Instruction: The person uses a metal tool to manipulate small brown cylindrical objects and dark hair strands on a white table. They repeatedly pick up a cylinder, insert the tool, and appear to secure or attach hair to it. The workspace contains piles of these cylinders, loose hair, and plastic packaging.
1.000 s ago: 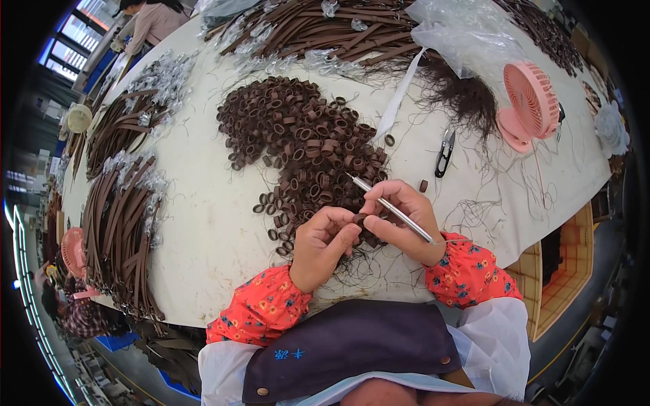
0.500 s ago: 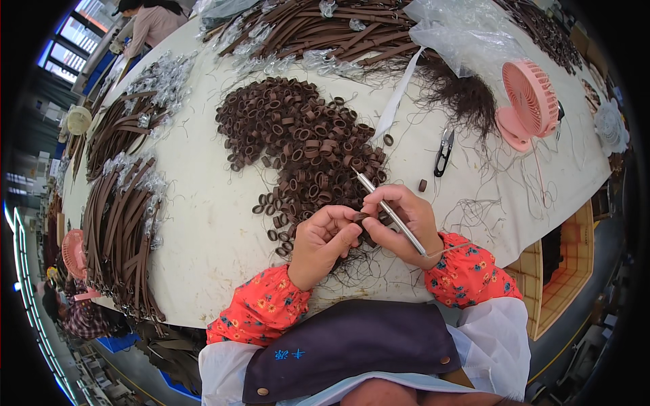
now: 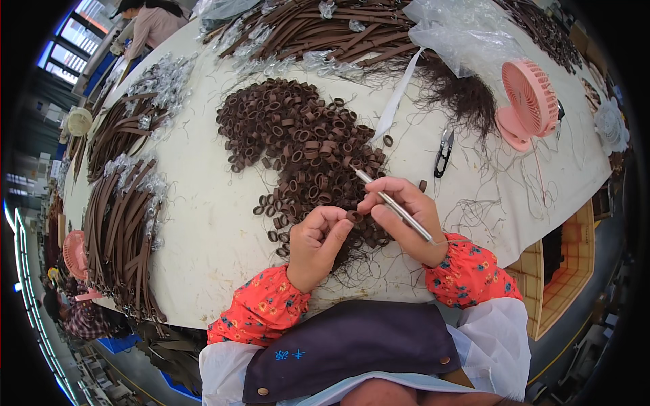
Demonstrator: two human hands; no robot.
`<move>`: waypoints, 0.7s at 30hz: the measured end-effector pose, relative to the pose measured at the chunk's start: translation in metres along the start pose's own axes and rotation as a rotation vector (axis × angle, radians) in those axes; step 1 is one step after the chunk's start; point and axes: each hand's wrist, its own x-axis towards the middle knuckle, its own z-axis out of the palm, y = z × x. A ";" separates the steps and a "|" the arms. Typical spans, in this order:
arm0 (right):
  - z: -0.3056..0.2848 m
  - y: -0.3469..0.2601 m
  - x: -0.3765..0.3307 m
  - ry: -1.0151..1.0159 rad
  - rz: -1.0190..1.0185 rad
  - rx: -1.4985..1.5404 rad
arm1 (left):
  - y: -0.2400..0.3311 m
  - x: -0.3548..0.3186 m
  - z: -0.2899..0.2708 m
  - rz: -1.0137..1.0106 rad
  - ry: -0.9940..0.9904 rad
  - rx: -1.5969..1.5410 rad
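From my remote station I look down on one pale bench (image 3: 210, 237), the biggest thing here. Four bundles of brown straps lie on it: a far-edge bundle (image 3: 338, 30), two left-edge bundles (image 3: 125, 237), and a far-right-corner bundle (image 3: 542, 34). One clear plastic sheet (image 3: 467, 34) lies along the far edge. Mid-bench, running toward the near edge, spreads one heap of brown rings (image 3: 318, 149), too many for me to count. I count two pink fans: one right-side fan (image 3: 531, 101) near the right edge, one left-side fan (image 3: 74, 254) by the left edge. Two hands work above the heap's near end. My left hand (image 3: 313, 245) pinches one ring between thumb and fingers; my right hand (image 3: 416, 210) grasps one silver pen-like tool (image 3: 395, 205), its fingertips close to that ring, though I can't tell whether they touch it. One white strip (image 3: 398, 98) and one pair of black snips (image 3: 443, 155) lie between heap and right edge. Smallest are the held ring (image 3: 353, 216) and two stray rings (image 3: 388, 141) right of the heap.
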 end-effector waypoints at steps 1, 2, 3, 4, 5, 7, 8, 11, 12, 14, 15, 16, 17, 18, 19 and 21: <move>0.000 -0.002 0.001 0.037 -0.019 -0.008 | 0.000 0.001 -0.001 0.001 0.009 -0.002; -0.004 -0.002 0.002 0.008 -0.056 0.016 | 0.000 0.001 -0.001 0.008 0.020 -0.009; -0.012 -0.002 0.001 -0.018 -0.091 0.036 | 0.000 0.002 -0.001 0.015 0.028 -0.020; -0.017 -0.002 0.001 -0.043 -0.126 0.056 | 0.000 0.003 -0.001 0.021 0.035 -0.030; -0.017 -0.002 0.002 -0.046 -0.164 0.042 | 0.000 0.003 -0.001 0.020 0.034 -0.022; -0.018 -0.003 0.002 -0.085 -0.204 0.003 | 0.000 0.004 -0.002 0.018 0.031 -0.001; -0.019 -0.003 0.002 -0.104 -0.224 -0.016 | -0.001 0.004 -0.002 0.020 0.031 -0.006; -0.017 -0.001 0.002 -0.117 -0.215 -0.043 | -0.002 0.003 -0.002 0.021 0.036 -0.011; -0.016 -0.001 0.002 -0.116 -0.222 -0.055 | -0.002 0.003 -0.002 0.019 0.036 -0.011; -0.016 -0.001 0.002 -0.114 -0.237 -0.080 | -0.002 0.003 -0.002 0.015 0.032 -0.006; -0.016 0.000 0.002 -0.114 -0.237 -0.080 | -0.003 0.003 -0.002 0.013 0.029 -0.002; -0.015 0.001 0.002 -0.114 -0.237 -0.081 | -0.004 0.003 -0.002 0.010 0.026 0.003; -0.015 0.001 0.002 -0.115 -0.238 -0.081 | -0.003 0.003 -0.002 0.013 0.025 0.004; -0.015 0.001 0.002 -0.116 -0.236 -0.078 | -0.003 0.003 -0.002 0.015 0.025 0.006; -0.015 0.001 0.002 -0.117 -0.235 -0.074 | -0.003 0.003 -0.002 0.018 0.025 0.008; -0.014 0.001 0.002 -0.123 -0.242 -0.074 | -0.003 0.003 -0.001 0.016 0.025 0.002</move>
